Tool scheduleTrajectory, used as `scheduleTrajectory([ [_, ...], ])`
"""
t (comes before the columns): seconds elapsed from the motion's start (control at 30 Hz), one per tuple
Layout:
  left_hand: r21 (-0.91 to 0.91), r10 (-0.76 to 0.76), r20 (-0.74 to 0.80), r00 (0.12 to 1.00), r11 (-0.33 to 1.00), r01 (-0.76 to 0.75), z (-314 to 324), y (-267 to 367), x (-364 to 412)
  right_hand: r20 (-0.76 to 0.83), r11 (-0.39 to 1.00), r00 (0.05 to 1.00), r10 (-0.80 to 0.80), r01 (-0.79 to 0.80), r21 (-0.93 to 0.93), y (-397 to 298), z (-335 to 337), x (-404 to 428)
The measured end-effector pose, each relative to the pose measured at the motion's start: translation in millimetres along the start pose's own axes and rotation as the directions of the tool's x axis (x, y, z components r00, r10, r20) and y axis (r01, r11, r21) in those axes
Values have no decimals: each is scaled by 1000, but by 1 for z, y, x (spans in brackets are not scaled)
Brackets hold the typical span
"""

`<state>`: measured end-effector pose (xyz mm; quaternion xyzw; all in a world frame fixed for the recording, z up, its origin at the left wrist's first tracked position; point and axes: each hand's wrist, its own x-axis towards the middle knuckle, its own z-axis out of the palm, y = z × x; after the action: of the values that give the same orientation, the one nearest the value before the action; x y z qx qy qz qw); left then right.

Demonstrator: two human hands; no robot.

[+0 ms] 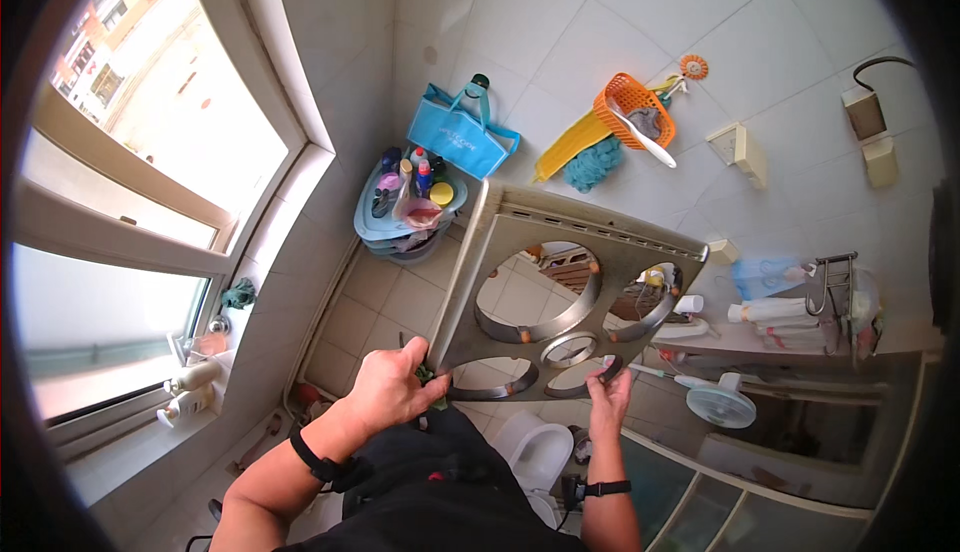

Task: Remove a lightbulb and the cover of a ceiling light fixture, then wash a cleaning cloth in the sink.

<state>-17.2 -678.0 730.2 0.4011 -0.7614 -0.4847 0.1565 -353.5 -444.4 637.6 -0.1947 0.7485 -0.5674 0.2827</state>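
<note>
A metal panel (pixel 616 263) with several round cut-outs of different sizes is held tilted before me. Small orange pads sit on the rims of its holes, and a row of slots runs along its far edge. My left hand (pixel 394 381) grips the near left corner, with a bunched green cloth or scouring pad (pixel 426 378) partly hidden under the fingers. At the near right, my right hand (pixel 611 399) holds the panel by the edge beside a lower hole. Tiled floor shows through the openings.
A plastic corner rack (pixel 367 214) with several bottles stands beyond the panel. A blue bag (pixel 461 131) and an orange basket (pixel 626 94) hang on the tiled wall. Left is a windowsill (pixel 161 443) with pump bottles; right, a small fan (pixel 720 405). A white toilet (pixel 534 451) lies below.
</note>
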Motion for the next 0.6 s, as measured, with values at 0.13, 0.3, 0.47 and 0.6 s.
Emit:
scheduleTrajectory([
  [0.13, 121, 22, 65, 998, 992, -30, 0, 18, 0, 39, 996, 996, 81, -83, 44, 33, -1, 1],
  [0.3, 141, 50, 167, 985, 987, -74, -3, 43, 0, 92, 962, 979, 185, -199, 187, 66, 10, -6],
  [0.47, 119, 27, 333, 943, 990, -70, -14, 63, 7, 219, 886, 939, 266, -328, 328, 80, 22, -13],
  [0.6, 10, 44, 449, 892, 999, -54, -21, 68, 12, 252, 831, 892, 374, -443, 336, 76, 37, -17],
])
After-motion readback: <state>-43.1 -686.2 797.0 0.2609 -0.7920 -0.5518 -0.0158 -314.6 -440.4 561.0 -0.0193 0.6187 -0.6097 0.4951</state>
